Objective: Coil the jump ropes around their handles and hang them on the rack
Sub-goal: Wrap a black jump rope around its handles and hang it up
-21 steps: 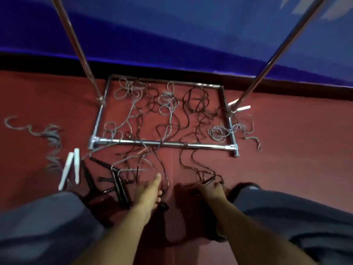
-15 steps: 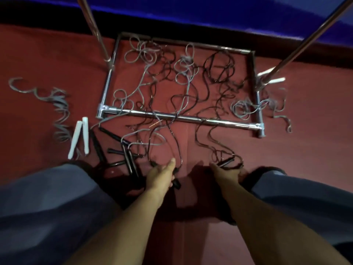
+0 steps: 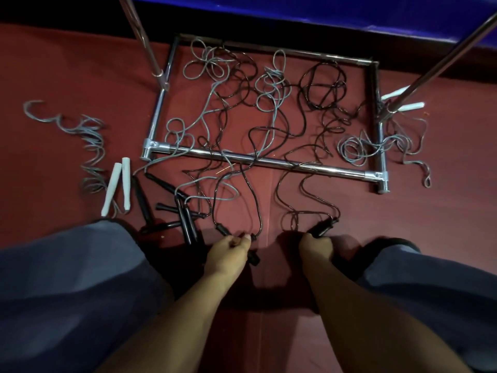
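A dark red floor fills the view, bordered along its far edge by a black strip and a blue wall. On the floor near that far edge stands the base of a metal rack, a chrome rectangle with two poles rising from its left and right sides toward the top of the view. Black and grey jump ropes sprawl in loose tangled loops inside the base and spill over its near bar. One more grey rope lies bunched by the floor's left edge, well apart from the rack, with a pair of white handles just beside it. Another pair of white handles lies at the foot of the right pole. A cluster of black handles rests between the near bar and the person's left knee, which is covered in grey-blue cloth, as is the right. The left hand reaches down to the floor near the middle, fingers curled around a black handle whose end pokes out toward the person; a black rope runs from it toward the rack. The right hand is curled on two black handles that lie together, pointing away to the right, their rope looping back toward the near bar.
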Tool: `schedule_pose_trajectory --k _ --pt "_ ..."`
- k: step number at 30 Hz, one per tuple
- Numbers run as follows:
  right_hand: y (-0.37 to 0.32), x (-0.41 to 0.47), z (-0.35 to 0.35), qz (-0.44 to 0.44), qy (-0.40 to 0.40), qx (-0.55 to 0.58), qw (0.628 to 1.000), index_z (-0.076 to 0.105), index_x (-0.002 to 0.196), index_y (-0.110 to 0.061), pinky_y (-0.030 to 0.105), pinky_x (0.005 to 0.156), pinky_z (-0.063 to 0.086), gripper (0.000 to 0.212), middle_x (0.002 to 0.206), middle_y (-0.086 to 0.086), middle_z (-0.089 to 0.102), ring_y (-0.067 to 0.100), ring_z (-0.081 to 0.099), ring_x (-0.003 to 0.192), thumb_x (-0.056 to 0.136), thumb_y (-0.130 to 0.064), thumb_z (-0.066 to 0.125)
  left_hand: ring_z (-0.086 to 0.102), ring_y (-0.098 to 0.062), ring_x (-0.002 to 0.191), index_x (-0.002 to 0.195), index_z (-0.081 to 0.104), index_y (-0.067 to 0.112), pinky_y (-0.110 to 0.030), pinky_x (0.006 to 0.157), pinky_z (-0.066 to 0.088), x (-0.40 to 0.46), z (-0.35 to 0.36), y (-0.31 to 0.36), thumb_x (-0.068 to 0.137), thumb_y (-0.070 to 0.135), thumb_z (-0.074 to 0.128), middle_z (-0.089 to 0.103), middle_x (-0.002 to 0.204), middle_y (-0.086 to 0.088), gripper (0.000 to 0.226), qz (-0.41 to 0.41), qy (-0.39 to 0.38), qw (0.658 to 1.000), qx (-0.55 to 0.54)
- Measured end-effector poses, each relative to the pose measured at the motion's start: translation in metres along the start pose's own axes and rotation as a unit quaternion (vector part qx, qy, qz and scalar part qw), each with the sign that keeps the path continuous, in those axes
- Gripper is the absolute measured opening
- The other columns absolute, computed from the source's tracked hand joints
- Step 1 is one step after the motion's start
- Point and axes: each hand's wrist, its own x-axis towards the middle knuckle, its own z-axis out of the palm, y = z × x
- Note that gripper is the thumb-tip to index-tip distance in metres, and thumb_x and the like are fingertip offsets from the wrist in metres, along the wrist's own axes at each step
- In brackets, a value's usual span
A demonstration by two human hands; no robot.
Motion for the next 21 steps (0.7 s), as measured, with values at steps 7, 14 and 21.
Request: schedule_pose_trajectory --k 7,14,21 --pt "-0.008 -0.030 0.001 0.022 -0.184 0.132 0.974 0.063 0.095 -0.002 0.026 0.043 0.045 0.011 0.071 0.015 0.059 0.026 0.056 0.053 0.095 -0.013 0.061 0.067 -0.032 0.078 0.076 0.063 0.012 -0.041 0.086 0.056 -0.009 0.001 0.007 0.093 0.044 0.061 0.070 0.074 -0.006 0.037 0.015 -0.022 0.999 0.020" --pt "-0.056 -0.087 -0.025 -0.031 -0.357 0.221 0.907 0.064 0.090 -0.015 0.028 0.057 0.036 0.018 0.072 0.000 0.060 0.012 0.053 0.061 0.101 -0.020 0.051 0.066 -0.028 0.089 0.081 0.063 0.024 -0.036 0.087 0.054 -0.035 -0.014 0.039 0.087 0.054 0.057 0.070 0.083 0.001 0.031 0.068 0.018 0.997 -0.008" --pt "-0.141 -0.181 -0.088 -0.178 -0.435 0.249 0.847 0.063 0.089 -0.005 0.023 0.049 0.046 0.020 0.072 0.008 0.065 0.013 0.056 0.053 0.100 -0.016 0.050 0.064 -0.019 0.089 0.085 0.059 0.027 -0.034 0.084 0.049 -0.094 -0.059 0.138 0.097 0.049 0.051 0.067 0.088 0.008 0.027 0.215 0.065 0.969 -0.105"
